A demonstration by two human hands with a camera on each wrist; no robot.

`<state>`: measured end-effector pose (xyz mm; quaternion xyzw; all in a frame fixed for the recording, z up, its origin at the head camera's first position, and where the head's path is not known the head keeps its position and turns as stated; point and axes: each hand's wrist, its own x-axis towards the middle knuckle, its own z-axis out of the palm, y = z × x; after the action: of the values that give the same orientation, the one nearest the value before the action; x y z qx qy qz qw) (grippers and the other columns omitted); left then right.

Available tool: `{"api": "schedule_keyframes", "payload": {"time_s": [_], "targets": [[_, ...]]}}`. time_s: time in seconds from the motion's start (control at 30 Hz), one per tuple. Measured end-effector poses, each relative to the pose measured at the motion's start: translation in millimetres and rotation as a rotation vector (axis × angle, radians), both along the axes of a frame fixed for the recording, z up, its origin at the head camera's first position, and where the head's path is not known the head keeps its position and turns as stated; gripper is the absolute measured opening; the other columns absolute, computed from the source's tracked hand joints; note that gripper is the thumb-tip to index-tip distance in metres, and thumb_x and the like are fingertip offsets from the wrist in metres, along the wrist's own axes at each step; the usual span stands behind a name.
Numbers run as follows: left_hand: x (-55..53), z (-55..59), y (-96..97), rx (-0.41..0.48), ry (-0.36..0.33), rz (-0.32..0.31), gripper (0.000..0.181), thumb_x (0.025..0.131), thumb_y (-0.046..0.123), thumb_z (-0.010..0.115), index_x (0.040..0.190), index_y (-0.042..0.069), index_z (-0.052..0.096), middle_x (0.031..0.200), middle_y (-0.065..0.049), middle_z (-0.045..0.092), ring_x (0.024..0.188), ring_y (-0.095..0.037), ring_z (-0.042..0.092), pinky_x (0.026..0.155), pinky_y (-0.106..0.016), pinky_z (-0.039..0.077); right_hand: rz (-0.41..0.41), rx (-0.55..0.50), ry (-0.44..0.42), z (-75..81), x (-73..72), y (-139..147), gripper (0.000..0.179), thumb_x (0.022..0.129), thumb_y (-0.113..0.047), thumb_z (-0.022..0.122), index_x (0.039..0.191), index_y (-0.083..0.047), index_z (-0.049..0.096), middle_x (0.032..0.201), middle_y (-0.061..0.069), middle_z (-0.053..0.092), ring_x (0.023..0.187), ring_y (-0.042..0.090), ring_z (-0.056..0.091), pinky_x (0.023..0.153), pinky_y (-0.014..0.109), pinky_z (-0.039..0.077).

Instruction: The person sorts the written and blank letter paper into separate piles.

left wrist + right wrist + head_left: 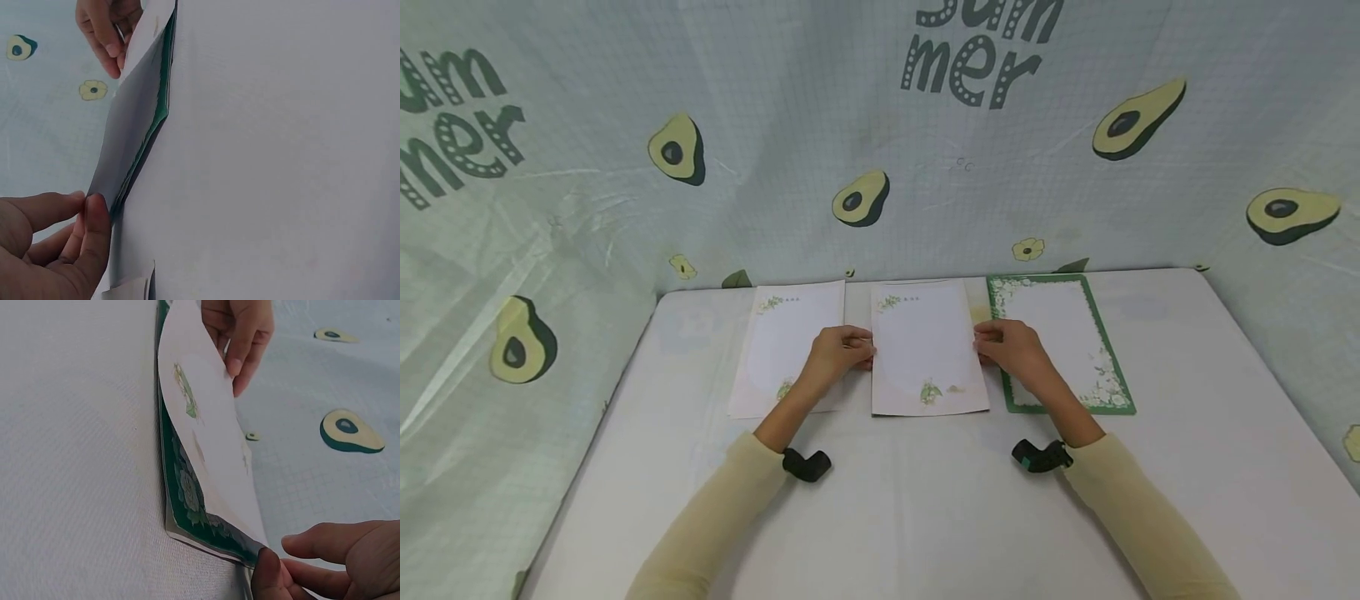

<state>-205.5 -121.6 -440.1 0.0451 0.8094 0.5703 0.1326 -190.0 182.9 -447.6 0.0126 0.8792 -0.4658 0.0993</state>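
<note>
1. Left hand (838, 350): at the left edge of the middle pile. The left wrist view shows thumb and finger meeting on the edge of the top sheet (925, 350), a pinch hold.
2. Right hand (1015, 350): at the right edge of the same pile, fingers bent. In the right wrist view, fingertips touch a corner while the thumb stands slightly apart; cannot tell whether it grips the paper.
3. Top sheet: pale, leafy prints near its upper left and lower edge. It lies over the middle of the pile, between both hands. The wrist views show it bowed, part of its edge raised off what is beneath.
4. Beneath it: a dark green layer (187, 500) with a leaf or flower pattern, visible through the gap in both wrist views.
5. Left of the pile: a similar pale paper (790, 325), partly covered by the left hand and forearm.
6. Right of the pile: a green-bordered paper (1060, 333) with white flowers at its corners, partly covered by the right hand and forearm.
7. All lie near the far edge of a white-covered table (880, 517). Behind: a pale curtain (775, 83), avocado prints and "mer" lettering.
8. Both arms: yellowish sleeves (707, 517), black wrist device (807, 467) on each.
</note>
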Motion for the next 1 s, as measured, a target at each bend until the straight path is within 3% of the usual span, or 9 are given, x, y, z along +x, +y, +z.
{"api": "schedule_keyframes", "payload": {"time_s": [0.3, 0.33, 0.7, 1.0], "targets": [[2.7, 1.2, 5.3, 0.088, -0.022, 0.04, 0.033, 0.095, -0.003, 0.068, 0.127, -0.009, 0.063, 0.112, -0.026, 0.067, 0.099, -0.034, 0.072, 0.087, -0.038, 0.062, -0.017, -0.101, -0.005, 1.2, 2.2, 1.9, 0.037, 0.103, -0.014, 0.062, 0.136, 0.001, 0.061, 0.122, 0.02, 0.066, 0.101, 0.023, 0.072, 0.085, 0.029, 0.061], [0.9, -3.5, 5.2, 0.1, -0.018, 0.049, 0.033, 0.095, -0.003, 0.068, 0.127, -0.008, 0.064, 0.113, -0.025, 0.068, 0.099, -0.032, 0.072, 0.086, -0.036, 0.062, -0.016, -0.113, -0.001, 1.7, 2.7, 2.0, 0.037, 0.102, -0.014, 0.062, 0.136, 0.001, 0.061, 0.122, 0.02, 0.066, 0.102, 0.024, 0.072, 0.086, 0.03, 0.06], [2.9, -5.3, 9.2, 0.144, -0.033, 0.106, 0.033, 0.092, -0.007, 0.07, 0.124, -0.007, 0.065, 0.113, -0.027, 0.071, 0.094, -0.024, 0.074, 0.082, -0.033, 0.063, 0.012, -0.18, 0.086, -4.0, 6.4, 2.8, 0.038, 0.101, -0.016, 0.065, 0.136, -0.001, 0.062, 0.127, 0.018, 0.069, 0.116, 0.031, 0.067, 0.093, 0.036, 0.058], [3.7, -6.8, 8.0, 0.158, -0.05, 0.11, 0.032, 0.095, -0.002, 0.069, 0.127, -0.007, 0.065, 0.119, -0.026, 0.069, 0.104, -0.031, 0.072, 0.088, -0.036, 0.061, -0.001, -0.169, 0.148, -2.1, 9.6, 3.4, 0.037, 0.1, -0.016, 0.067, 0.134, -0.002, 0.064, 0.121, 0.016, 0.072, 0.116, 0.029, 0.067, 0.086, 0.021, 0.055]]}}
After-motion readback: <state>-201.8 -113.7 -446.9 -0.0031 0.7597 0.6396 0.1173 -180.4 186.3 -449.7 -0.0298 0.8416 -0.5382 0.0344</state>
